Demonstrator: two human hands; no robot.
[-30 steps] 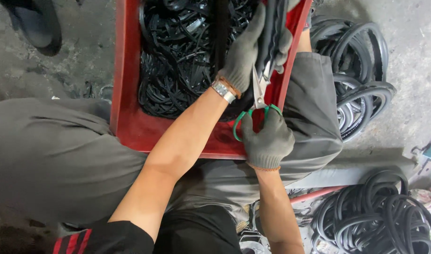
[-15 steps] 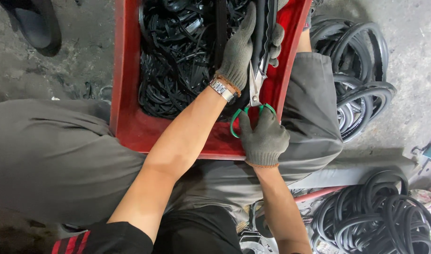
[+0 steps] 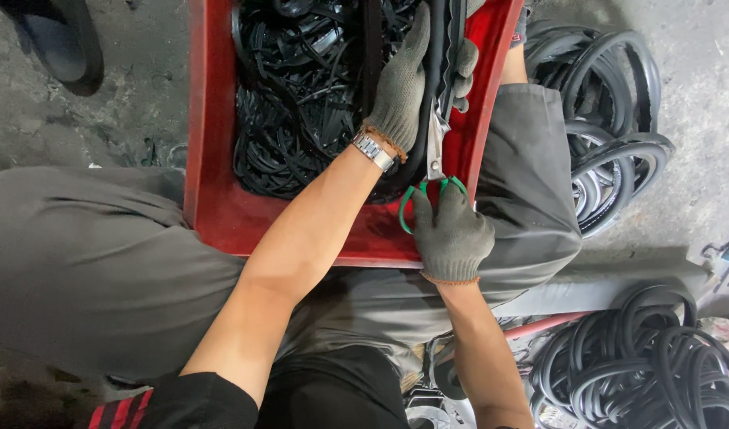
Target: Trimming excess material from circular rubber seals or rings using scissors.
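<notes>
The gloved right hand is closed around the green handles of scissors at the near right corner of the red crate resting on the person's lap. Just beyond, the gloved left hand grips a black rubber strip, hiding the blade tips. Tangled black offcuts fill the crate; rubber rings lie on the floor to the right.

Green-handled scissors, blades up, against black rubber strip, over red crate
</notes>
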